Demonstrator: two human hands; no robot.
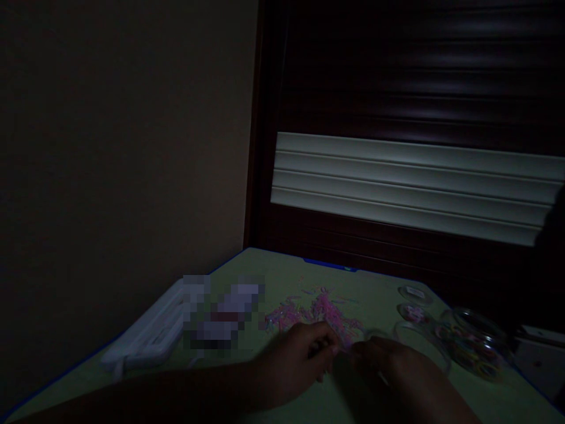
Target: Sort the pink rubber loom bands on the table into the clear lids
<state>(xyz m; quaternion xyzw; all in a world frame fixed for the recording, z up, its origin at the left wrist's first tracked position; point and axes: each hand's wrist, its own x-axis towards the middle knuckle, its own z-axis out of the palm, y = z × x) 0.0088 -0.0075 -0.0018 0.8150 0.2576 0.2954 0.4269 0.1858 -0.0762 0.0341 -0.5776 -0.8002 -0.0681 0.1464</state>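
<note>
My left hand (pixel 304 358) reaches in over the table, its fingers curled and the thumb and fingertips pinched together. Close beside it, my right hand (pixel 392 365) is also closed, fingertips facing the left ones. Whatever the fingertips hold is too small and dark to make out. Just beyond both hands lies a loose pile of small pink and pastel pieces (pixel 329 312), some scattered toward the far side. Right of my right hand sits a clear rounded jar (pixel 474 347) with many-coloured bands or rings inside.
The pale table (pixel 265 268) has a blue edge and meets a wall and a dark slatted panel. A white tray-like object (pixel 150 324) lies at left beside a pixelated item (pixel 229 312). A small round container (pixel 414 313) and a clear lid (pixel 415 294) lie at right.
</note>
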